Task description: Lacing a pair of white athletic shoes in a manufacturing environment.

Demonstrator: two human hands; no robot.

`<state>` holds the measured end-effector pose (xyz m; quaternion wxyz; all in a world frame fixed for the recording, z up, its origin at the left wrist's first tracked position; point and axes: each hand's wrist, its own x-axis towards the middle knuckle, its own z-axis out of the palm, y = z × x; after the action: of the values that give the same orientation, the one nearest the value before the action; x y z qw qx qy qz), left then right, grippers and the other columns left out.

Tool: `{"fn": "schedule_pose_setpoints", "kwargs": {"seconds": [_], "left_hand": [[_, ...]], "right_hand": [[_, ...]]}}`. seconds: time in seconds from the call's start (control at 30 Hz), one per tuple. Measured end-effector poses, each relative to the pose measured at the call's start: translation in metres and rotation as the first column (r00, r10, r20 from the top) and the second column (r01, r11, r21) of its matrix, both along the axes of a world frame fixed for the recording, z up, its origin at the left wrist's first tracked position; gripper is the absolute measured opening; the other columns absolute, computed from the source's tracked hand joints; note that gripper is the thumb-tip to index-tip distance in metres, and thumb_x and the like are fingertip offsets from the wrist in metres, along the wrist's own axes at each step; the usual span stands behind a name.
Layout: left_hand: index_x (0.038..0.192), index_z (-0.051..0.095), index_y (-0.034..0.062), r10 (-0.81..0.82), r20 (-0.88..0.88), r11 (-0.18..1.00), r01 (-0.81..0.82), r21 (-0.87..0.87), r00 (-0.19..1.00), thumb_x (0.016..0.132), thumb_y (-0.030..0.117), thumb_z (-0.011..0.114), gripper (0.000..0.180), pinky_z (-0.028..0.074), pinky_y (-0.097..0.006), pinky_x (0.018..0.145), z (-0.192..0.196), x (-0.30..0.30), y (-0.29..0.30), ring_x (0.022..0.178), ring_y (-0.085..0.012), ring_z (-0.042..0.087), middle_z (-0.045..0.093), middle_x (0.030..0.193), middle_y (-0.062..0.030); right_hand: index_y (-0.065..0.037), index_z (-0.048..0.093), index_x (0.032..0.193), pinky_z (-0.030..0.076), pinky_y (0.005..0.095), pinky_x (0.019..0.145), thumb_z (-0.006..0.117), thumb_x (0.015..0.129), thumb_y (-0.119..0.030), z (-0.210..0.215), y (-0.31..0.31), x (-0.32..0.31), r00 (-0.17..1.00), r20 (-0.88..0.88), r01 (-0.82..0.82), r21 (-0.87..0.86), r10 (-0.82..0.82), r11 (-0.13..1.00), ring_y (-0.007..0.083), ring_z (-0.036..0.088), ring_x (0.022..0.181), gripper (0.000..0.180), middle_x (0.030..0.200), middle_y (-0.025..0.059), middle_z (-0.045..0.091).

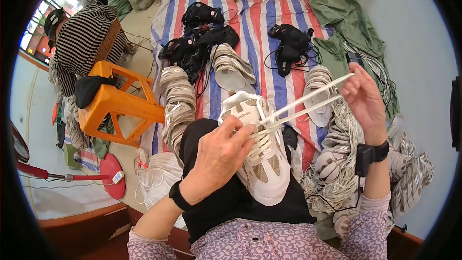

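A white and beige sneaker (267, 163) rests on my lap over black cloth, its toe toward me and its laces partly threaded. My left hand (219, 151) is closed at the sneaker's eyelets, thumb and fingers pinching the lace near the tongue. Up and to the right, my right hand (366, 97) is closed round the white shoelace (308, 100), which stretches in two taut strands from the eyelets. My left fingers partly cover the upper laces.
Stacked shoe uppers (178, 98) stand left of my knees. A heap of loose laces (339, 163) lies at right among more shoe pieces. Black shoe pieces (291, 43) lie ahead on the striped sheet (250, 33). An orange stool (118, 106) and another person (89, 38) are at left.
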<state>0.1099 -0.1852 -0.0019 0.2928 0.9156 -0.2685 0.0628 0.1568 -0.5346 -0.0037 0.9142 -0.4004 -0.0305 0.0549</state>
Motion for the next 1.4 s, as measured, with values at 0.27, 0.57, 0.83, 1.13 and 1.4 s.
{"fn": "schedule_pose_setpoints", "kwargs": {"seconds": [0.27, 0.57, 0.83, 1.13, 1.4], "left_hand": [[0.105, 0.068, 0.0053, -0.053, 0.132, 0.997, 0.044, 0.070, 0.990, 0.082, 0.003, 0.077, 0.025, 0.053, -0.037, 0.061, -0.009, -0.005, -0.006, 0.070, -0.0261, 0.066, 0.059, 0.093, -0.0072], [0.093, 0.056, 0.0019, -0.004, 0.134, 1.000, 0.004, -0.004, 0.991, 0.086, -0.004, 0.066, 0.013, 0.050, -0.037, 0.054, -0.019, 0.002, -0.018, 0.065, -0.0282, 0.064, 0.056, 0.088, -0.0122], [0.099, 0.060, -0.0018, -0.129, -0.807, 0.751, -0.475, -0.459, 0.576, 0.103, 0.009, 0.058, 0.011, 0.052, -0.022, 0.056, 0.014, 0.002, -0.004, 0.063, -0.0110, 0.068, 0.068, 0.081, -0.0066], [0.131, 0.058, -0.0095, -0.049, -0.420, 0.449, -0.355, -0.820, 0.906, 0.103, 0.009, 0.059, 0.034, 0.054, -0.019, 0.079, 0.098, 0.020, 0.113, 0.094, -0.0094, 0.065, 0.069, 0.111, -0.0113], [0.142, 0.048, -0.0112, 0.201, -0.320, 0.120, -0.347, -0.930, 0.926, 0.103, 0.002, 0.054, 0.041, 0.057, -0.022, 0.096, 0.120, -0.007, 0.306, 0.111, -0.0150, 0.066, 0.062, 0.132, -0.0171]], "right_hand": [[0.003, 0.048, 0.137, 0.043, 0.0269, 0.070, 0.061, 0.098, 0.003, -0.058, -0.143, -0.046, 0.913, -0.246, 0.368, 0.155, -0.325, 0.917, 0.0123, 0.044, 0.073, 0.040, 0.085, 0.0016, 0.048], [0.003, 0.048, 0.138, 0.043, 0.0270, 0.067, 0.059, 0.102, 0.000, -0.105, -0.250, -0.092, 0.786, -0.338, 0.563, 0.043, -0.518, 0.826, 0.0123, 0.044, 0.074, 0.039, 0.084, 0.0006, 0.045], [0.006, 0.054, 0.130, 0.048, 0.0222, 0.069, 0.063, 0.100, -0.001, -0.112, -0.303, -0.119, 0.747, -0.315, 0.587, -0.099, -0.585, 0.803, 0.0124, 0.053, 0.080, 0.033, 0.092, 0.0035, 0.054], [-0.005, 0.066, 0.110, 0.046, 0.0203, 0.058, 0.070, 0.097, -0.014, -0.093, -0.148, -0.067, 0.810, -0.143, 0.416, -0.543, -0.568, 0.730, 0.0067, 0.060, 0.069, 0.017, 0.084, 0.0021, 0.067], [-0.002, 0.067, 0.106, 0.051, 0.0231, 0.054, 0.062, 0.099, -0.007, -0.023, 0.085, -0.052, 0.988, -0.066, -0.153, -0.580, 0.141, 0.800, 0.0082, 0.065, 0.065, 0.009, 0.082, 0.0036, 0.070]]}}
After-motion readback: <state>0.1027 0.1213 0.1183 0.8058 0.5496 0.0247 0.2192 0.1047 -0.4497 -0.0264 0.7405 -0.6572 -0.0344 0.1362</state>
